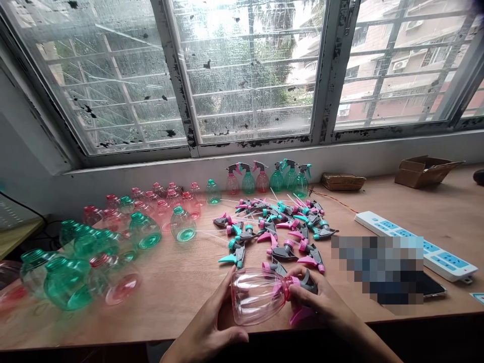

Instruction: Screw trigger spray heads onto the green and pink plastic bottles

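My left hand [212,322] is wrapped round the body of a clear pink spray bottle [255,297], which lies on its side just above the wooden table's [174,287] front edge. My right hand [321,300] grips the grey and pink trigger sprayer head [302,287] at the bottle's neck. A pile of loose trigger heads [280,227] in pink, teal and grey lies just beyond my hands.
Several empty green and pink bottles [113,242] lie on the left of the table. Several finished spray bottles [272,177] stand at the wall under the window. A white power strip [416,244], a phone [427,287] and a cardboard box [423,170] are on the right.
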A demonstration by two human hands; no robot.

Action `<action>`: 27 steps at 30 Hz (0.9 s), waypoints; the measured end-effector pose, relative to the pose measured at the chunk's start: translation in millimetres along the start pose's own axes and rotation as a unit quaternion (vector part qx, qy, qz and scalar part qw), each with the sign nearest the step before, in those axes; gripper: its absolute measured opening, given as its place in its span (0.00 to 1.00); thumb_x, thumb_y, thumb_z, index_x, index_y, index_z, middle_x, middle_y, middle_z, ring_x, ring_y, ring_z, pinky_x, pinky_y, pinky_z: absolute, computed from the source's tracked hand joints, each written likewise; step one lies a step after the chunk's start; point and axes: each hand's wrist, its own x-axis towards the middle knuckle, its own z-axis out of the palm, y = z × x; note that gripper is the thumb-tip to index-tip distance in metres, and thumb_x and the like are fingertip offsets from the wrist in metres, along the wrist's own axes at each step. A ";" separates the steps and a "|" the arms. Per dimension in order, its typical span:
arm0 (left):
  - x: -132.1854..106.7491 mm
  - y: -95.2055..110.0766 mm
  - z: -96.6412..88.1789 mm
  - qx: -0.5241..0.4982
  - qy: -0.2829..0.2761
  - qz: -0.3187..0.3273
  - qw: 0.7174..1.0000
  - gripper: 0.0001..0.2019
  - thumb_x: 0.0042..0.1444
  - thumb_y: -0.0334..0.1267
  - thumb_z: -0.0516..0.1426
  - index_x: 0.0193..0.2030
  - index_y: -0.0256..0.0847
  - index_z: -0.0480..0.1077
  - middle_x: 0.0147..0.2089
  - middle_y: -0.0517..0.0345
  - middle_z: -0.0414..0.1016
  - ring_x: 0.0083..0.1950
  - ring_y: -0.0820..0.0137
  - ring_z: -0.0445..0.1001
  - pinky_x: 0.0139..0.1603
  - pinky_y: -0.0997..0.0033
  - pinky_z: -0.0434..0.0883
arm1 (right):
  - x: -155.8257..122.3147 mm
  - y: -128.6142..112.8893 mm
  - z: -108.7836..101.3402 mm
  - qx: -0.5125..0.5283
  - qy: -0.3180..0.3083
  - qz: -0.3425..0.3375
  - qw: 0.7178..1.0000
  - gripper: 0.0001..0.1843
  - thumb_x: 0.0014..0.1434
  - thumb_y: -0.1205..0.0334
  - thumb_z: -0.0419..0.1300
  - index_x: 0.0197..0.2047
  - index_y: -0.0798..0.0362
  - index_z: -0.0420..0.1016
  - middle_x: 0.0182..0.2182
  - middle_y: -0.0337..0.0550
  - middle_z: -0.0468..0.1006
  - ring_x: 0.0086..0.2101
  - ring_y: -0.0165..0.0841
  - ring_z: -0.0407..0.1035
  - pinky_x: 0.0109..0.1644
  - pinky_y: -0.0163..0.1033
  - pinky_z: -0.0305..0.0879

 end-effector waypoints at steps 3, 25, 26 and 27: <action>1.4 1.0 1.8 0.023 0.009 0.002 1.000 0.50 0.54 0.36 0.68 0.77 0.54 0.43 0.79 0.55 0.47 0.78 0.48 0.44 0.77 0.47 0.42 | 0.6 1.5 -0.5 0.001 0.007 0.002 1.000 0.21 0.55 0.46 0.71 0.41 0.54 0.75 0.25 0.37 0.80 0.27 0.34 0.72 0.34 0.37 0.66; 6.7 1.2 4.9 0.061 0.029 0.037 0.997 0.46 0.57 0.30 0.65 0.76 0.55 0.45 0.78 0.54 0.50 0.77 0.52 0.50 0.77 0.49 0.48 | 0.8 1.5 0.0 -0.021 0.011 0.002 1.000 0.22 0.54 0.43 0.70 0.40 0.53 0.75 0.26 0.37 0.79 0.27 0.36 0.73 0.34 0.38 0.66; 6.5 0.5 4.6 0.054 0.027 0.039 0.997 0.45 0.58 0.30 0.65 0.76 0.56 0.45 0.78 0.55 0.50 0.77 0.53 0.51 0.77 0.50 0.49 | 0.7 1.9 -0.1 -0.021 0.013 0.004 1.000 0.23 0.54 0.43 0.71 0.40 0.52 0.75 0.26 0.38 0.80 0.27 0.36 0.73 0.34 0.38 0.66; 6.2 -0.1 4.5 0.048 0.027 0.041 0.998 0.44 0.59 0.30 0.64 0.76 0.57 0.45 0.78 0.56 0.50 0.77 0.54 0.52 0.77 0.51 0.50 | 0.6 2.1 -0.2 -0.023 0.015 0.004 1.000 0.23 0.53 0.42 0.71 0.41 0.52 0.75 0.26 0.38 0.80 0.28 0.36 0.73 0.35 0.38 0.66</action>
